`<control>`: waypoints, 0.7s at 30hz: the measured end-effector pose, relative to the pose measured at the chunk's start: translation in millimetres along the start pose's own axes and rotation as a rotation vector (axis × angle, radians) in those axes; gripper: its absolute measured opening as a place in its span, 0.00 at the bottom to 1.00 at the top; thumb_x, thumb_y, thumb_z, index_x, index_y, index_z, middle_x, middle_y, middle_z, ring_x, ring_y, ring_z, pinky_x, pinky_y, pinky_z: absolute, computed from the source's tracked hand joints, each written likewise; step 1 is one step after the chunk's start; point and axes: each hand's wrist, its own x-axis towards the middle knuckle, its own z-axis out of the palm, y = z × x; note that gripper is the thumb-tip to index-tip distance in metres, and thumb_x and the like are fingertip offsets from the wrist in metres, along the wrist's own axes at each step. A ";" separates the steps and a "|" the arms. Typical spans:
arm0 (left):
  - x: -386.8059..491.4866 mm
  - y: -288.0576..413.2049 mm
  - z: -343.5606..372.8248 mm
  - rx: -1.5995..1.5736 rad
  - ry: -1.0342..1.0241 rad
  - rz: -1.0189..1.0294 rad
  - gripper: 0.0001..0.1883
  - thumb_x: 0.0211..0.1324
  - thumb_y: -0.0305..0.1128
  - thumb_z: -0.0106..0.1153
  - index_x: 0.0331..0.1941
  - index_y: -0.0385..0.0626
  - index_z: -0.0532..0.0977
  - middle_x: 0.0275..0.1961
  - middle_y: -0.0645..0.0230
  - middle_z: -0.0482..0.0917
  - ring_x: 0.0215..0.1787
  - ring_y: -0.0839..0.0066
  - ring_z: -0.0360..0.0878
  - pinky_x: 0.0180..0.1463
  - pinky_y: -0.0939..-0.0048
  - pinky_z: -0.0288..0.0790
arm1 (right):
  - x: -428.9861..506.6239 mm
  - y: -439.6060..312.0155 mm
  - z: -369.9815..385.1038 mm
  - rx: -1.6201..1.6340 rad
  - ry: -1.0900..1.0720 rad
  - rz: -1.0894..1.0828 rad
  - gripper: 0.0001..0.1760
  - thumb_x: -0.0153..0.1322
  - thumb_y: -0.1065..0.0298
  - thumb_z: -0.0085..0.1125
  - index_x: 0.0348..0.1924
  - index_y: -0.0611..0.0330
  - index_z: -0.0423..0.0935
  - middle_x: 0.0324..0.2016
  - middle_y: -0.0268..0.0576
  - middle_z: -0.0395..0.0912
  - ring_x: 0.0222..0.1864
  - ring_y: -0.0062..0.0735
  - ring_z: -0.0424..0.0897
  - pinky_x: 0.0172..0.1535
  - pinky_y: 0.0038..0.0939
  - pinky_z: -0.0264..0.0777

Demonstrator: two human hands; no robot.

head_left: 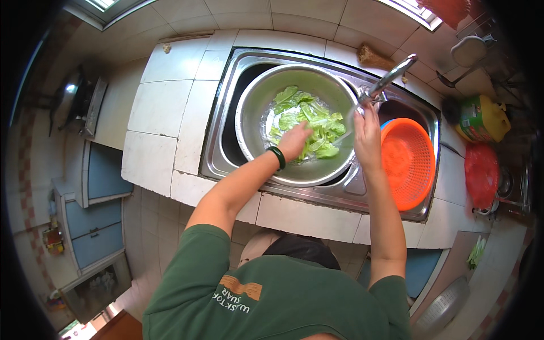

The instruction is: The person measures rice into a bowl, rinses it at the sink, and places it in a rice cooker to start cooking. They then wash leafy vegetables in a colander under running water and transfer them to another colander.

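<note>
My left hand (294,141), with a dark green bangle at the wrist, reaches into a large stainless steel basin (263,80). Its fingers touch cut green leafy vegetables (325,127) lying in water, and the fingertips are blurred, so I cannot tell whether they grip a leaf. At the basin's right rim, my right hand (368,138) is raised with its fingertips at the chrome faucet (389,80). Whether it grips the faucet is hidden. A thin stream of water seems to fall beside this hand into the basin.
The basin rests in the left bowl of a steel double sink (216,148). An orange plastic colander (408,163) fills the right bowl. Rightward are a yellow jug (484,119), a red plastic bag (481,176) and a cutting board (457,255). White tiled counter (159,106) extends left.
</note>
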 end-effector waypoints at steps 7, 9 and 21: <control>45.3 -66.9 -65.8 -0.416 0.123 -0.228 0.39 0.51 0.46 0.66 0.64 0.40 0.63 0.63 0.45 0.67 0.65 0.50 0.67 0.66 0.61 0.64 | 43.0 54.6 49.4 0.015 -0.269 -0.058 0.27 0.72 0.69 0.50 0.64 0.63 0.61 0.58 0.57 0.67 0.60 0.55 0.68 0.62 0.40 0.60; 52.0 -80.4 -73.5 -0.351 0.009 -0.330 0.42 0.54 0.50 0.64 0.67 0.39 0.59 0.66 0.46 0.64 0.68 0.57 0.64 0.68 0.64 0.60 | 37.5 84.9 67.5 -0.200 -0.331 0.164 0.29 0.71 0.66 0.52 0.65 0.62 0.61 0.59 0.57 0.65 0.60 0.54 0.67 0.63 0.41 0.60; 44.9 -7.9 0.2 -0.549 -0.175 -0.274 0.40 0.51 0.46 0.63 0.67 0.45 0.61 0.57 0.44 0.74 0.60 0.55 0.72 0.64 0.62 0.65 | -18.7 123.1 142.5 0.682 -0.214 0.894 0.32 0.73 0.46 0.52 0.65 0.53 0.63 0.61 0.47 0.63 0.63 0.40 0.62 0.62 0.39 0.58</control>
